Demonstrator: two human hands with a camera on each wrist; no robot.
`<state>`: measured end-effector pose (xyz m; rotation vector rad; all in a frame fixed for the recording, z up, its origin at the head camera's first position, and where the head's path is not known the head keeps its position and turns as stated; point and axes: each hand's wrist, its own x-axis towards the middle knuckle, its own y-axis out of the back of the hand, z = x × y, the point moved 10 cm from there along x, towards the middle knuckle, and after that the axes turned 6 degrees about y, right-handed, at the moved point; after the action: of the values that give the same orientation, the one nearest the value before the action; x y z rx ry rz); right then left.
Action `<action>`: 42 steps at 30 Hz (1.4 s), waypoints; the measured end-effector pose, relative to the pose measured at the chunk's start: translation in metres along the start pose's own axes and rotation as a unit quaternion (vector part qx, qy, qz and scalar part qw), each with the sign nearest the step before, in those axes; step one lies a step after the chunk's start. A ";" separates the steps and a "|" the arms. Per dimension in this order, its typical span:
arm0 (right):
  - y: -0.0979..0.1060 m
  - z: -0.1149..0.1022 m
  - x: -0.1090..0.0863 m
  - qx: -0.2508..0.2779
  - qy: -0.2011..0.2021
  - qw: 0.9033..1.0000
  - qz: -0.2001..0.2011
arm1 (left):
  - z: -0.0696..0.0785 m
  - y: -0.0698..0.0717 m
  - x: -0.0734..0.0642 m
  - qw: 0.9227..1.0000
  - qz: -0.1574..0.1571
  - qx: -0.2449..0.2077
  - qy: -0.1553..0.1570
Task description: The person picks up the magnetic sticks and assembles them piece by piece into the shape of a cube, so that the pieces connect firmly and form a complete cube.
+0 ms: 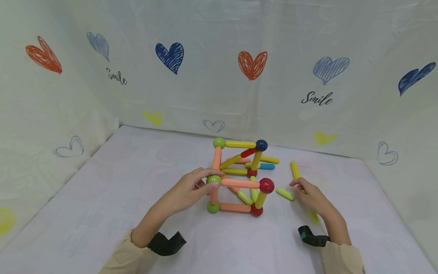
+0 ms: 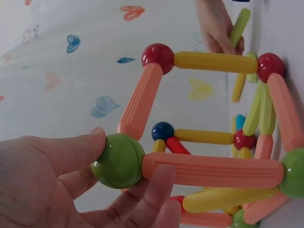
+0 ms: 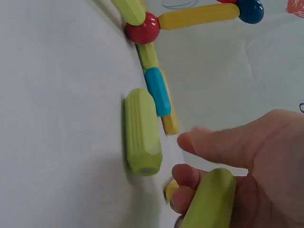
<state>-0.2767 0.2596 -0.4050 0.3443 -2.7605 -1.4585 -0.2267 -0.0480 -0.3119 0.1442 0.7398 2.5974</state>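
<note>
My left hand point(image 1: 187, 189) pinches a green ball point(image 2: 118, 160) at the near top left corner of a frame built of toy magnetic rods and balls. A salmon rod point(image 1: 240, 183) runs from that ball to a red ball point(image 1: 266, 185). Right of the frame, my right hand point(image 1: 313, 196) holds a lime-green rod point(image 3: 211, 199) in its curled lower fingers, while the thumb and index finger stand apart. Close to those fingertips lies a short lime-green rod point(image 3: 142, 133) on the table. A navy ball point(image 1: 261, 145) tops the frame's far right corner.
A yellow rod point(image 1: 294, 169) lies beyond my right hand. Behind the frame are a blue rod point(image 1: 267, 166) and another yellow rod point(image 1: 270, 160). Slanting rods, one with a red piece point(image 1: 248, 153), cross inside the frame. A heart-printed sheet point(image 1: 212, 95) hangs behind the table.
</note>
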 end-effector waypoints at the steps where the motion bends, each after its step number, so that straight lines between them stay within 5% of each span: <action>1: -0.004 -0.001 0.001 0.000 -0.001 1.000 -0.009 | 0.000 0.000 0.000 1.000 0.000 0.001 -0.001; 10: -0.015 -0.010 0.004 -0.010 -0.014 1.000 -0.019 | 0.001 0.000 0.001 1.000 -0.003 0.002 -0.016; 21: 0.028 -0.063 -0.013 0.023 0.062 0.993 0.097 | 0.000 0.001 0.000 1.000 0.001 0.003 -0.006; 34: 0.056 -0.142 -0.059 0.059 0.197 0.952 0.226 | -0.001 0.001 -0.001 1.000 0.003 0.007 -0.009; 37: 0.050 -0.168 -0.073 0.061 0.237 0.946 0.214 | -0.001 0.000 0.000 1.000 0.002 0.004 -0.008; 42: 0.012 -0.209 -0.083 0.064 0.288 0.950 0.105 | 0.000 0.000 -0.001 1.000 0.003 0.002 -0.002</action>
<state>-0.1761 0.1115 -0.2683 0.3866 -2.3312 -0.9399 -0.2264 -0.0485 -0.3120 0.1520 0.7431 2.6007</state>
